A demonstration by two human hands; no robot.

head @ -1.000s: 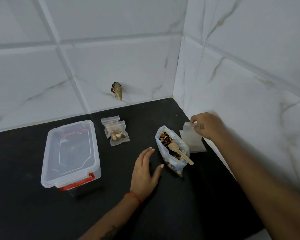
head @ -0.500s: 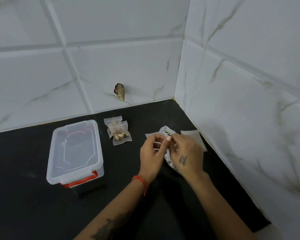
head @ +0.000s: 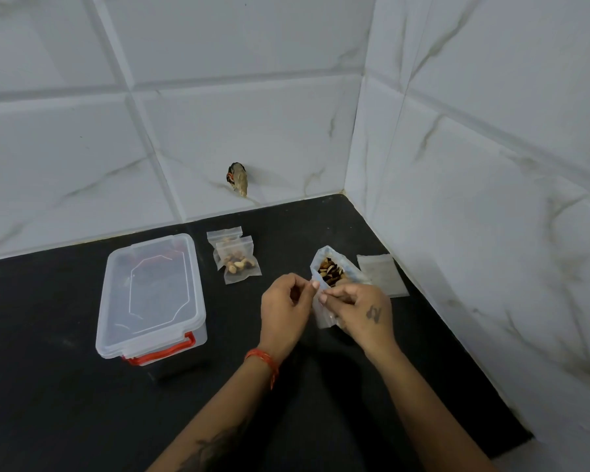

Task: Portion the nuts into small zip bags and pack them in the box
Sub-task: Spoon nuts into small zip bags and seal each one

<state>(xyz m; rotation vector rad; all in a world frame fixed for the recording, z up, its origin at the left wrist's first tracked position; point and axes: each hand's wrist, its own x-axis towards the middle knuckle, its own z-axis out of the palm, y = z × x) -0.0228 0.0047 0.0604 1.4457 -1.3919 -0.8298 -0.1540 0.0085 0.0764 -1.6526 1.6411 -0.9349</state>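
An empty small zip bag hangs between my two hands over the black counter. My left hand pinches its top edge from the left, and my right hand pinches it from the right. Just behind them stands the large open bag of mixed nuts, partly hidden by my right hand. Two filled small zip bags lie overlapping near the back wall. The clear plastic box with red latches sits to the left, its lid on.
A small stack of empty zip bags lies by the right wall. A brownish object is fixed to the tiled back wall. The black counter ends at a front-right edge near my right forearm.
My right hand picked an empty bag from the stack by the right wall and brought it in front of the nut bag. My left hand rose from the counter and took its other side.
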